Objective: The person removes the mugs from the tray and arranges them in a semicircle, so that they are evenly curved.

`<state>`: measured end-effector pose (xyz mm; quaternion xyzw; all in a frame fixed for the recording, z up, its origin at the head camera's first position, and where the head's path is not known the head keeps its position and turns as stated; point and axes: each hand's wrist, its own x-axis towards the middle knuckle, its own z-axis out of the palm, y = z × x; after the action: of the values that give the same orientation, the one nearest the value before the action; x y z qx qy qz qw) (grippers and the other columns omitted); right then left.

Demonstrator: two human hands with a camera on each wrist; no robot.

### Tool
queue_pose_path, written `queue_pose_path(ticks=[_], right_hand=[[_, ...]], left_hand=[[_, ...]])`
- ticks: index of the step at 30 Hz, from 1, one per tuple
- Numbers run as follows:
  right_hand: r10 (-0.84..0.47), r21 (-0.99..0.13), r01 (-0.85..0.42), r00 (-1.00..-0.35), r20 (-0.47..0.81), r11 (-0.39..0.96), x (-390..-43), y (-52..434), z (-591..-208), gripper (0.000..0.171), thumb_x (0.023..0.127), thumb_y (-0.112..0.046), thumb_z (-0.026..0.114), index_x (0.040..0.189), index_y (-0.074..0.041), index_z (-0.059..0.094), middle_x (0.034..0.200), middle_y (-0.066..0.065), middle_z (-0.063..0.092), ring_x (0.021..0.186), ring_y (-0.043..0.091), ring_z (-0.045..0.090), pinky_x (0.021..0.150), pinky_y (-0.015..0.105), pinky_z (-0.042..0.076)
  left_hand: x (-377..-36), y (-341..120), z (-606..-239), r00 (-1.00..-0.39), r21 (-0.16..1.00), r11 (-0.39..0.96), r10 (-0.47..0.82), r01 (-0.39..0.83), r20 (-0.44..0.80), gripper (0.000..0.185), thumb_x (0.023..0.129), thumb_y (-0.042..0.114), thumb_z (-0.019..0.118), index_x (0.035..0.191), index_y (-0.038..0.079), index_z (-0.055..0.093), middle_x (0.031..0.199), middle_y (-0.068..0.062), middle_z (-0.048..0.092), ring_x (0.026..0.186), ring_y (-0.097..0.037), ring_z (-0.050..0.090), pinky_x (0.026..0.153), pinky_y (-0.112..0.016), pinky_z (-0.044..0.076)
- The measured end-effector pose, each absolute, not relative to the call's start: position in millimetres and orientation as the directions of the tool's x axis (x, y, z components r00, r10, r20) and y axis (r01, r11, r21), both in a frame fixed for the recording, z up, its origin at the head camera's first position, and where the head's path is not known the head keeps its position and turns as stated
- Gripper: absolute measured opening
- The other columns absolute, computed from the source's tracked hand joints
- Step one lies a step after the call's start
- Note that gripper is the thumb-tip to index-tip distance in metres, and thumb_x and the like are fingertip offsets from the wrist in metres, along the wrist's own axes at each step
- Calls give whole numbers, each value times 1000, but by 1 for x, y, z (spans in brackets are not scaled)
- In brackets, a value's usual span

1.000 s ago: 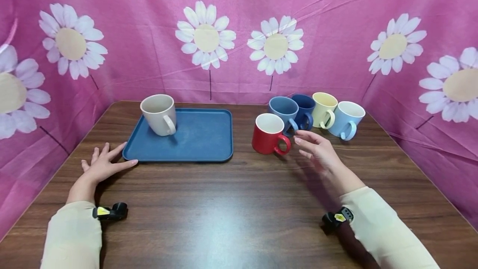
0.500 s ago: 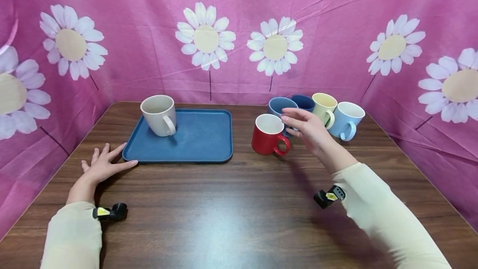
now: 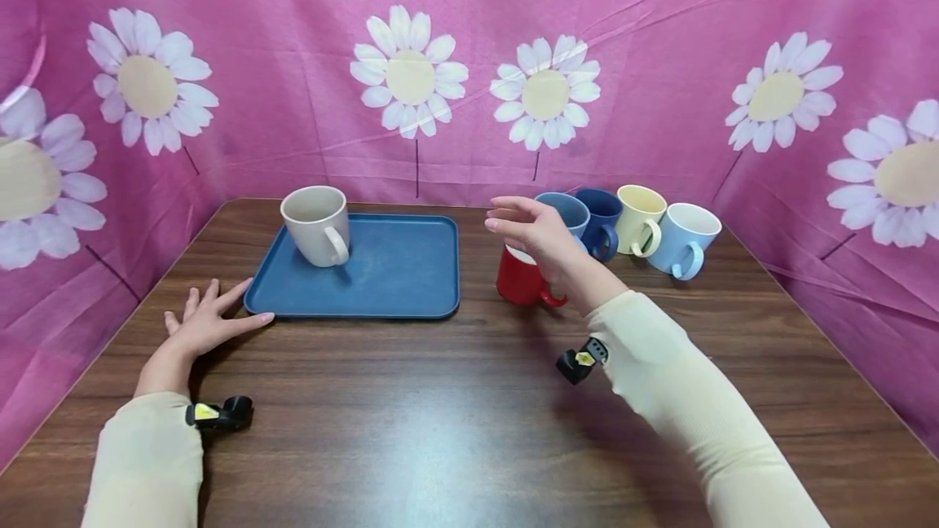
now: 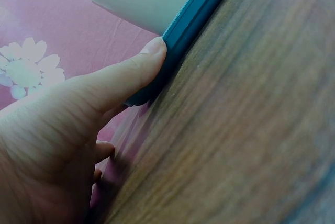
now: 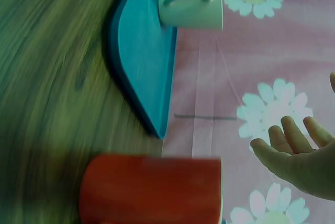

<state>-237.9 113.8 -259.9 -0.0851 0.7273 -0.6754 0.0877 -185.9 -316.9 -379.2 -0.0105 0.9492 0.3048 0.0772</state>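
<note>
Thumb (image 4: pixel 149 59) against tray edge (image 4: pixel 193 17)

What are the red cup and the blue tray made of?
The red mug looks like glazed ceramic, though it might be plastic: thick walls, white inside, only a soft sheen. The tray seems matte plastic: one even blue, rounded raised rim, no shine. The table shows wood grain, maybe laminate.

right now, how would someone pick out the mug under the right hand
On the wooden table, right of the blue tray, five mugs cluster. It is the red mug, nearest the tray, under the right hand; the other four are blue or pale yellow.
</note>
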Motion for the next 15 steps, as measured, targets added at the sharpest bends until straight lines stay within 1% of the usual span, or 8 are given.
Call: queue_pose_path(ticks=[5,10,15], right_hand=[[-273,-995,-30,-962,2,95,-240,91,-259,44,79,-14,63,120,-7,50,115,13,51,100,23,52,89,37,37],[-289,-990,-29,-957,-11,135,-243,70,-259,44,78,-17,64,119,-10,51,114,9,53,99,20,52,88,37,38],[-304,-985,-42,-953,-10,164,-249,52,-262,42,78,-17,65,118,-11,52,111,8,55,98,17,52,88,37,38]], left_hand=[[-187,-317,-379,-987,571,818,29,-67,-156,90,75,56,54,139,11,10,132,-34,-14,114,-48,-25,74,-67,-20],[-186,-317,-379,-987,573,816,25,-70,-156,91,74,56,55,139,11,9,133,-34,-14,114,-48,-25,74,-67,-21],[-186,-317,-378,-988,577,814,21,-74,-155,92,74,55,56,139,11,9,133,-33,-14,115,-46,-26,75,-66,-21]])
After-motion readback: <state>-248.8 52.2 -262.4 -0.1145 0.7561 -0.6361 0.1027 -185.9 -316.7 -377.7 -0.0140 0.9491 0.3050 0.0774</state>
